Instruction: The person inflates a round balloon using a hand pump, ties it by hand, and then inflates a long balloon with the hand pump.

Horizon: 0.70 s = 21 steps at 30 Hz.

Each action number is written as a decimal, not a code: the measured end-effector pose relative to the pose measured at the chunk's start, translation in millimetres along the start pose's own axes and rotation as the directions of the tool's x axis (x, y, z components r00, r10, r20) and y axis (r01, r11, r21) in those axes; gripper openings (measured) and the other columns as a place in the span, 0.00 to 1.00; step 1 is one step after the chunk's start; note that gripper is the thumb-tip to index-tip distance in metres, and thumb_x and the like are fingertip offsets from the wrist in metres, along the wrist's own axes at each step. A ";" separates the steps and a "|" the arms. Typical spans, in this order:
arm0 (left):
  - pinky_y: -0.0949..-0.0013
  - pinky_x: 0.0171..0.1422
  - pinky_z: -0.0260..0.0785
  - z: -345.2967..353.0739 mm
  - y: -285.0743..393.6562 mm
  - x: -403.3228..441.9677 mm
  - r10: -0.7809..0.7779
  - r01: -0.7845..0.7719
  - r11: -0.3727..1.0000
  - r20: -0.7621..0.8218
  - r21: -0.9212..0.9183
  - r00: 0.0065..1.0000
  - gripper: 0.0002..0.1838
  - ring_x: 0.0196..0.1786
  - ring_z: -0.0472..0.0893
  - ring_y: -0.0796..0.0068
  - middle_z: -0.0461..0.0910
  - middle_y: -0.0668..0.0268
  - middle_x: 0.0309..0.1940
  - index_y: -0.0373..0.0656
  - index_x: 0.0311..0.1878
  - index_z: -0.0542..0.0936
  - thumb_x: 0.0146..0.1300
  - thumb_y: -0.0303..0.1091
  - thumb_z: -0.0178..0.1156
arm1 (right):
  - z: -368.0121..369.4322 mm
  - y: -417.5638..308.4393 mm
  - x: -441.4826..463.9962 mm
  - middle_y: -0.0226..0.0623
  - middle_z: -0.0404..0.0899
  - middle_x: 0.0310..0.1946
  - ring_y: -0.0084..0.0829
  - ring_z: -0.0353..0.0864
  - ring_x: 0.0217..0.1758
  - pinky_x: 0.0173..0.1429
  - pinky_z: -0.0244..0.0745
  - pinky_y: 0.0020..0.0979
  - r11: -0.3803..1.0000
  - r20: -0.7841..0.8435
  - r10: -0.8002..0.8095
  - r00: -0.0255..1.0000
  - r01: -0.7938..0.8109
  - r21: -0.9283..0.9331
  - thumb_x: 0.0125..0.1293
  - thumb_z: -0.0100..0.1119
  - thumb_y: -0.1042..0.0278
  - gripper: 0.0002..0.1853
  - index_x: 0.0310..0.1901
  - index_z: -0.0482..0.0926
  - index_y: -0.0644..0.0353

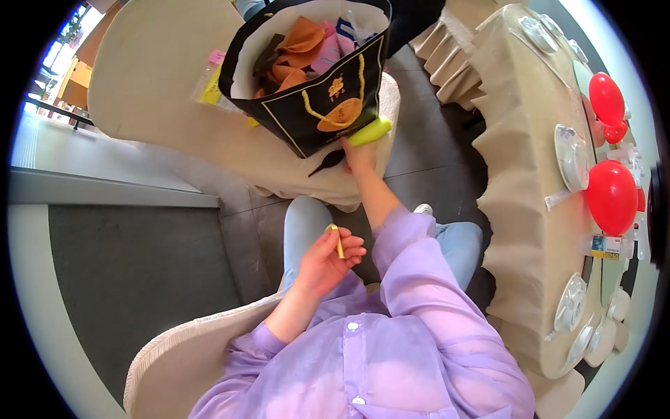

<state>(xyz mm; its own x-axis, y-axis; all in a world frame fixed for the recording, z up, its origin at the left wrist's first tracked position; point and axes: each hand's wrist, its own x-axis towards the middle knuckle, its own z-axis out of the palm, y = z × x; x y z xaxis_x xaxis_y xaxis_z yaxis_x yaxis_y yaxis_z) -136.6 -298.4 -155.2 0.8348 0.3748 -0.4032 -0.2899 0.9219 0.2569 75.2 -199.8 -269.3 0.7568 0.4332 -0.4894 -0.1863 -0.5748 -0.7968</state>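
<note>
- Holding in left hand [322, 264]: one yellow strip [340, 246], between thumb and loosely curled fingers, above the lap. Perhaps an uninflated balloon. Estimate: very light, limp, stretchy; best pinched near one end.
- Right hand [359, 157]: wrapped around one pump [371, 131] (identity judged from form). Lime body shows on one side of the fist, black tapered nozzle [326, 163] on the other; middle covered by the hand. Estimate: light, stiff plastic, smooth, a little slippery; grip around the barrel, spare the thin tip any sideways load.
- Pump position: over the near part of the draped chair [146, 70], just beside the bag [279, 124]. Whether it bears on the chair: cannot tell.
- Bag: one, black, standing on the chair; one yellow cord loop [363, 73] seen on its printed face. Contents: orange pieces [302, 38] and pink pieces [328, 56], overlapping, not countable.
- Packet [211, 89]: one, clear, pink and yellow inside, left of the bag.
- Second chair [185, 353]: one, behind the left arm.
- Far right: one cloth-covered table [516, 174]. Red balloons [611, 198]: three distinct, plus a red sliver, possibly a fourth. Plates [571, 159]: at least four, apparently film-wrapped; exact count uncertain. Small box [606, 246]: one.
</note>
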 end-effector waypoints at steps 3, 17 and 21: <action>0.65 0.46 0.69 -8.2 1.5 -1.5 -0.025 0.026 1.000 -0.033 0.003 0.999 0.14 0.41 0.79 0.66 0.80 0.62 0.37 0.43 0.42 0.74 0.67 0.42 0.44 | 10.4 25.1 31.0 0.55 0.73 0.43 0.49 0.74 0.48 0.51 0.68 0.39 0.993 -0.087 -0.115 0.990 0.113 -0.028 0.46 0.65 0.57 0.32 0.46 0.63 0.71; 0.67 0.47 0.66 -18.3 9.3 4.5 0.073 -0.061 0.996 -0.205 0.065 0.976 0.17 0.44 0.76 0.70 0.75 0.59 0.47 0.43 0.53 0.69 0.66 0.42 0.46 | -58.3 -6.7 19.1 0.37 0.67 0.53 0.41 0.64 0.58 0.61 0.57 0.45 -0.252 0.523 -0.676 0.519 0.504 -0.826 0.56 0.47 0.68 0.19 0.52 0.69 0.48; 0.67 0.49 0.66 -12.8 14.1 9.6 0.080 -0.070 0.996 -0.174 0.061 0.982 0.17 0.47 0.76 0.69 0.73 0.59 0.51 0.43 0.54 0.67 0.67 0.40 0.45 | -69.9 -17.0 3.1 0.38 0.73 0.42 0.42 0.74 0.46 0.52 0.68 0.38 -0.048 0.582 -0.506 0.637 0.653 -0.756 0.50 0.56 0.65 0.18 0.46 0.71 0.51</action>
<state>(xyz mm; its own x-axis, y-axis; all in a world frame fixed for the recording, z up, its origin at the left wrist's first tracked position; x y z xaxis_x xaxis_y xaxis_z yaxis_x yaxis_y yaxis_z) -138.6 -280.5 -166.7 0.7149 0.4586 -0.5279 -0.3190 0.8857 0.3374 124.5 -237.2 -232.4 0.2114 0.9707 -0.1146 0.9766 -0.2144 -0.0139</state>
